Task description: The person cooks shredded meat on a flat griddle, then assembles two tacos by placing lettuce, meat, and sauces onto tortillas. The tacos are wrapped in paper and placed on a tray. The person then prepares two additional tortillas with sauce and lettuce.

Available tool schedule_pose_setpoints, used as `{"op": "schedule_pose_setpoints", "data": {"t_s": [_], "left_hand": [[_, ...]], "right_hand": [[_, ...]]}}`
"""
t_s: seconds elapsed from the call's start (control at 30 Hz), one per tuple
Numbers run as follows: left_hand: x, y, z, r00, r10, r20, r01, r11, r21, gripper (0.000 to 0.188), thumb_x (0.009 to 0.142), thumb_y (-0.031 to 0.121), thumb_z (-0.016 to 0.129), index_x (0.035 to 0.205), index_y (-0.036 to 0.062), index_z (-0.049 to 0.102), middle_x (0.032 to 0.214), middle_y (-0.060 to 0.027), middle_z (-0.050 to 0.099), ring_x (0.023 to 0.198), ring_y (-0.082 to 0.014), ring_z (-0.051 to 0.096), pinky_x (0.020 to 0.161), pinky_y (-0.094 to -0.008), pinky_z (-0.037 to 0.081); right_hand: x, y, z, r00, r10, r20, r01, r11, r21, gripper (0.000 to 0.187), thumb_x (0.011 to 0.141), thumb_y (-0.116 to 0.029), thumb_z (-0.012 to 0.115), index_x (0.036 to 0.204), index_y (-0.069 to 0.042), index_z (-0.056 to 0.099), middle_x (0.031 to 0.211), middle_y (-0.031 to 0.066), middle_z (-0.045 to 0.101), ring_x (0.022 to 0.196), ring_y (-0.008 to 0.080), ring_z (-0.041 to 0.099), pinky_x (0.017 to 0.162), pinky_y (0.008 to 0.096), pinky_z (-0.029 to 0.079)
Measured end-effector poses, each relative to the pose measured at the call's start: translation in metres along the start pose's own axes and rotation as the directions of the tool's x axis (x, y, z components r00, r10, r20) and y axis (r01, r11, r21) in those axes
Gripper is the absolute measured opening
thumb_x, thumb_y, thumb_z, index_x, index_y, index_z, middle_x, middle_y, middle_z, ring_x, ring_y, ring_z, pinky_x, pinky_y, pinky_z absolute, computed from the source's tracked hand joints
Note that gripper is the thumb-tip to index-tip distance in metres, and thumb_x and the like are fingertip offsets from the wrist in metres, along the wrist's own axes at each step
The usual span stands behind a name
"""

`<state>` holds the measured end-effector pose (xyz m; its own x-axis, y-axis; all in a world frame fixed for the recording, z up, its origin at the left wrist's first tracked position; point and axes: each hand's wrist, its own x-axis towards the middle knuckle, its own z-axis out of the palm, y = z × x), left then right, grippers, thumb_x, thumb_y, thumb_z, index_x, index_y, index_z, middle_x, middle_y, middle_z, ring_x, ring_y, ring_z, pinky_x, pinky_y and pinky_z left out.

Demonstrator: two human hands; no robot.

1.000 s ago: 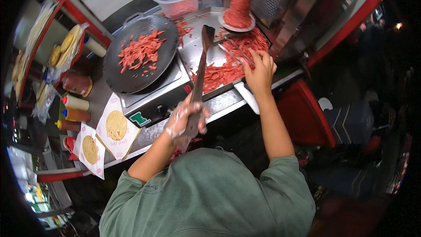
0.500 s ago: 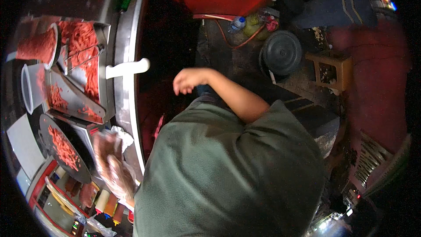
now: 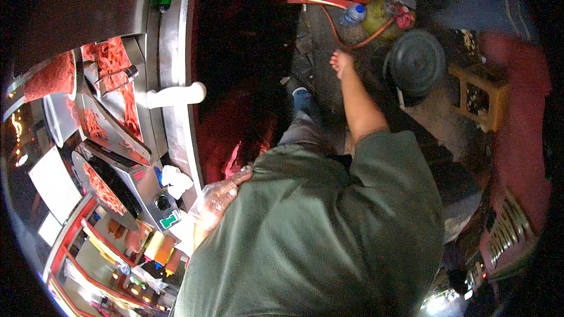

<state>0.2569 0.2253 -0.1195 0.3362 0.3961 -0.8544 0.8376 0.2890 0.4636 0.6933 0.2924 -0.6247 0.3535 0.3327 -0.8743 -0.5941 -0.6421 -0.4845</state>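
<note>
Right hand has swung outward, fingers loosely spread; left hand's fingers and green sticker's wording look unclear.

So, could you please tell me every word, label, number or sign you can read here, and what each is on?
No text is clear enough to read.
Red marks on the stove: too small.
Green sticker on its front: too blurred.
Bottle on the floor: any print is too small.
</note>
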Motion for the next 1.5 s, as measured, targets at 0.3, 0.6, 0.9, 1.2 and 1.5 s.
{"op": "schedule_pose_setpoints", "data": {"t_s": [0.3, 0.6, 0.9, 1.2, 1.5], "left_hand": [[-0.056, -0.119, 0.053, 0.83, -0.537, -0.152, 0.488, 0.83, -0.271, 0.072, 0.102, 0.058, 0.053, 0.138, -0.0041, 0.061, 0.129, -0.025, 0.069, 0.121, -0.0391, 0.066, 0.108, -0.0484, 0.049], [-0.08, -0.144, 0.093, 0.656, -0.753, -0.052, 0.672, 0.613, -0.416, 0.072, 0.103, 0.059, 0.052, 0.139, -0.0026, 0.06, 0.127, -0.0255, 0.07, 0.119, -0.0392, 0.068, 0.105, -0.0484, 0.051], [-0.057, -0.184, 0.141, 0.711, -0.69, -0.136, 0.563, 0.674, -0.478, 0.072, 0.103, 0.06, 0.05, 0.14, -0.001, 0.059, 0.125, -0.026, 0.07, 0.117, -0.0393, 0.069, 0.103, -0.0484, 0.053], [-0.091, -0.211, 0.219, 0.836, -0.479, -0.268, 0.36, 0.847, -0.392, 0.072, 0.104, 0.061, 0.049, 0.141, 0.0005, 0.059, 0.123, -0.0266, 0.071, 0.115, -0.0394, 0.07, 0.1, -0.0484, 0.054], [-0.297, -0.354, 0.266, 0.191, -0.482, -0.855, -0.841, 0.37, -0.396, 0.05, 0.105, 0.044, 0.06, 0.133, 0.0033, 0.063, 0.102, -0.0116, 0.073, 0.095, -0.0205, 0.073, 0.089, -0.0371, 0.057]], "right_hand": [[-0.056, -0.051, 0.318, 0.923, -0.052, 0.381, 0.092, 0.992, -0.088, 0.083, 0.092, -0.069, 0.065, 0.141, -0.002, 0.059, 0.131, 0.0162, 0.067, 0.107, 0.0266, 0.068, 0.091, 0.0422, 0.057], [0.007, -0.047, 0.429, 0.945, -0.103, 0.312, 0.096, 0.995, 0.037, 0.07, 0.097, -0.057, 0.061, 0.141, -0.002, 0.058, 0.133, 0.0154, 0.066, 0.111, 0.0277, 0.067, 0.092, 0.0442, 0.058], [-0.008, 0.0, 0.385, 0.894, -0.162, 0.418, 0.124, 0.985, 0.116, 0.058, 0.102, -0.046, 0.058, 0.141, -0.002, 0.058, 0.134, 0.0146, 0.066, 0.116, 0.0288, 0.066, 0.094, 0.0462, 0.059], [0.011, 0.11, 0.124, 0.738, -0.108, 0.666, -0.003, 0.987, 0.163, 0.047, 0.107, -0.034, 0.054, 0.141, -0.002, 0.058, 0.136, 0.0139, 0.066, 0.12, 0.0299, 0.065, 0.095, 0.0483, 0.061], [-0.188, 0.147, 0.027, 0.862, -0.252, 0.441, 0.27, 0.963, 0.022, 0.048, 0.107, -0.026, 0.046, 0.146, -0.001, 0.053, 0.144, 0.0162, 0.061, 0.128, 0.0311, 0.062, 0.102, 0.0443, 0.059]]}}
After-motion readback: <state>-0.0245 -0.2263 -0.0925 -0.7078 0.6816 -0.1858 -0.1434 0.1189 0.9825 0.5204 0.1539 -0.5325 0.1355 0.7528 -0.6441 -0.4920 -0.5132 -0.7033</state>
